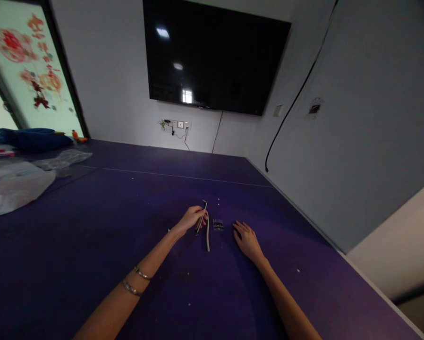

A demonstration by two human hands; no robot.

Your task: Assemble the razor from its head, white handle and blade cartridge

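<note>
My left hand (192,218) is closed on a thin, pale cable-like strip (207,233) with darker ends, just above the purple tabletop. One length of the strip hangs down past my fingertips, and its dark end pokes up above them; small details there are too fine to read. A small dark rectangular piece (218,225), perhaps a circuit board, lies on the surface to the right of that strip. My right hand (246,239) rests palm down on the table, right of the dark piece and apart from it, fingers stretched out and holding nothing.
The purple tabletop (155,264) runs back to a wall with a large black television (215,56). A black cable (297,97) hangs along the right wall. Clear plastic (65,158), white sheeting (17,186) and dark blue cloth (35,139) lie at the left.
</note>
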